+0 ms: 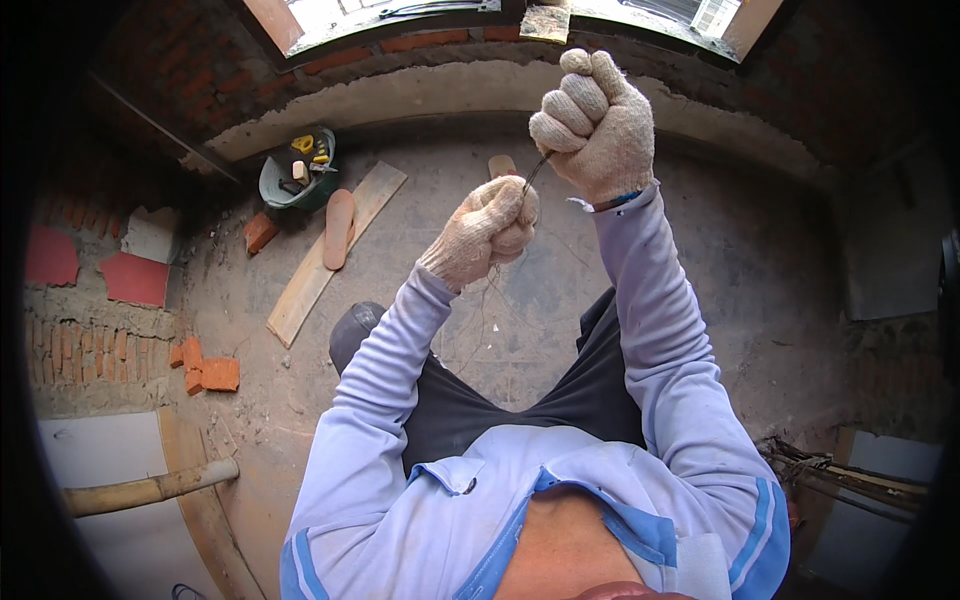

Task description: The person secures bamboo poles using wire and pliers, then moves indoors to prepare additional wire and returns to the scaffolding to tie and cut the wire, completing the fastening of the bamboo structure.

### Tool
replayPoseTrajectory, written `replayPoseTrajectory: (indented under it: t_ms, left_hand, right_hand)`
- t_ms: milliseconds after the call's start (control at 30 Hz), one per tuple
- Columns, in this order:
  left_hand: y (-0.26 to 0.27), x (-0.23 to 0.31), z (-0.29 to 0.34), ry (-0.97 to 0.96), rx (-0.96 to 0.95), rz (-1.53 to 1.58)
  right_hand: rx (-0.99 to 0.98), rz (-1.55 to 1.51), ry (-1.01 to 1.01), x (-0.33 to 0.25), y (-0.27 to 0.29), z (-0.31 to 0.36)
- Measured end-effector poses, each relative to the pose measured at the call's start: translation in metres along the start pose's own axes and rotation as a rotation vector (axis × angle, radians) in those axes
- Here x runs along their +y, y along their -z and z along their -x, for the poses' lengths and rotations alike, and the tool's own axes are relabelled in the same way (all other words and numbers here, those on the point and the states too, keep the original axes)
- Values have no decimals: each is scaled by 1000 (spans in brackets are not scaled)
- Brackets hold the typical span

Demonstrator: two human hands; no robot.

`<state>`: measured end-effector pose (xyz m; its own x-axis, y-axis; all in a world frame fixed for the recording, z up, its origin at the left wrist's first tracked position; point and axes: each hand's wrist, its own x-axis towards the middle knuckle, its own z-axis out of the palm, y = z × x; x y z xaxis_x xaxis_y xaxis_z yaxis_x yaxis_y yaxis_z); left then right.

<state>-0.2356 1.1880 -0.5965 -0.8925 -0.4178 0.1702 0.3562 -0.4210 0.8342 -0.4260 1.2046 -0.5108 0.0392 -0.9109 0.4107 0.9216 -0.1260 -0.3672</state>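
To the right of the wooden plank (303, 288), a thin dark wire (536, 173) is held between two gloved fists. It is gripped by the closed fingers of the left hand (487, 225), nearer the plank, and by the curled fingers of the right hand (600, 130), farther off. A rounded orange piece (339, 228) is laid across the plank; a tool-filled bucket (268, 188) is set just to its left.

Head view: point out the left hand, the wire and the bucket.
Left hand (487, 226): head view, back of the closed, gloved hand.
Wire (538, 170): head view, the exposed stretch between both fists.
Bucket (266, 184): head view, left side wall near the rim.
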Motion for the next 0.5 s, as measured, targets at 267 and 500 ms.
replayPoseTrajectory:
  t_ms: [267, 500]
  left_hand:
    - [11, 73, -19, -496, 702, -5]
    - [23, 108, -5, -712, 757, 361]
  right_hand:
    - [168, 1487, -63, 51, 6, 17]
    - [64, 1496, -152, 127, 15, 39]
